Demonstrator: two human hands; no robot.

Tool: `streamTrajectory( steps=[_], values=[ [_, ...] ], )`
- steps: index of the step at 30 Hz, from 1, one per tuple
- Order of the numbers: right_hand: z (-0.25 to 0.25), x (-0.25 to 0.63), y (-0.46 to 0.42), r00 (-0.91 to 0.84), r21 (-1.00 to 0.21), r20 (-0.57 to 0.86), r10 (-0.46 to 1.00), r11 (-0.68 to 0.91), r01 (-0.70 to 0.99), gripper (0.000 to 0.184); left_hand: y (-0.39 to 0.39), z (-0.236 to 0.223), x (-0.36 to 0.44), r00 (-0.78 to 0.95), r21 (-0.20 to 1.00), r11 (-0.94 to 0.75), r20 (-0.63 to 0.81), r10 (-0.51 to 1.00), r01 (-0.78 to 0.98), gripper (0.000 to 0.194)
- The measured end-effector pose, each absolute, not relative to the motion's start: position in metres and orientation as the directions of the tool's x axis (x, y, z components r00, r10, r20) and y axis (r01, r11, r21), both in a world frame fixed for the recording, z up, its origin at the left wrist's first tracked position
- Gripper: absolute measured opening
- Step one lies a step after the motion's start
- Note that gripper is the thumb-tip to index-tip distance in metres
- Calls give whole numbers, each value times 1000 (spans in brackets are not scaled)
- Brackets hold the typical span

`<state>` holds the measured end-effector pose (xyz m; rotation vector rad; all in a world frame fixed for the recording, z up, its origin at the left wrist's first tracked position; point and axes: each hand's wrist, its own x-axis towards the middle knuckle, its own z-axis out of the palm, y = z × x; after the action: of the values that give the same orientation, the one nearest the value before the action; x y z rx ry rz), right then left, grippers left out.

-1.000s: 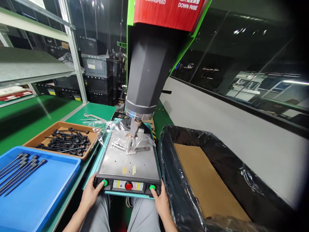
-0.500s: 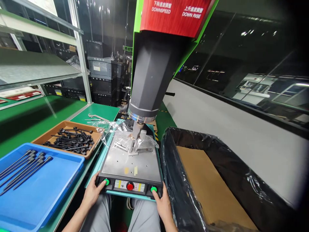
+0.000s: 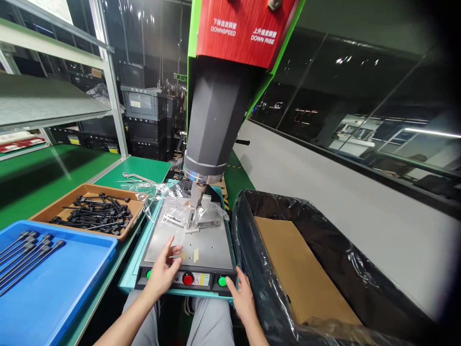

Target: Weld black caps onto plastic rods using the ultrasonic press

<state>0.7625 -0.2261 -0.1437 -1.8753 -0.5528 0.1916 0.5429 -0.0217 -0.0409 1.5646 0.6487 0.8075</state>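
Note:
My left hand (image 3: 164,270) is raised over the front of the machine's metal plate (image 3: 169,243), fingers apart and holding nothing. It partly covers the left green button (image 3: 149,274). At the right end of the control panel, my right hand (image 3: 242,293) is open, its thumb close to the right green button (image 3: 222,281); whether they touch I cannot tell. Between the hands sits a red button (image 3: 188,278). The press head (image 3: 213,120) points down, its metal horn (image 3: 197,194) low over a small fixture (image 3: 192,226) partly veiled by clear plastic film (image 3: 214,211).
On the left stand a blue tray (image 3: 72,283) of long black rods and a brown tray (image 3: 135,211) of shorter black parts. A wrench (image 3: 139,178) lies behind them. To the right is a bin lined with black plastic (image 3: 264,288), with cardboard (image 3: 302,269) inside.
My left hand has left the left green button and moved up and right over the plate. My right thumb has eased off the right button. The view has shifted slightly.

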Motion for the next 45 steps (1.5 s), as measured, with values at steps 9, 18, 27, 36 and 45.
streamTrajectory(
  steps=[9,18,27,36,45],
  values=[
    [-70,753,-153,717,-952,176,674,-68,298,45,-20,-21,605,755,982,64,95,649,-179,114],
    [-14,759,-47,528,-767,471,707,33,640,47,-15,-4,601,701,970,-101,231,675,-223,91],
    [35,776,14,506,-715,468,725,-26,699,29,-2,25,603,696,952,-88,275,664,-292,90],
    [42,756,-41,570,-821,480,667,112,560,25,-6,24,603,664,963,-26,204,719,-268,87],
    [31,696,-122,441,-836,505,742,295,462,26,-31,-4,576,779,960,-227,269,566,-167,54]
  ],
)
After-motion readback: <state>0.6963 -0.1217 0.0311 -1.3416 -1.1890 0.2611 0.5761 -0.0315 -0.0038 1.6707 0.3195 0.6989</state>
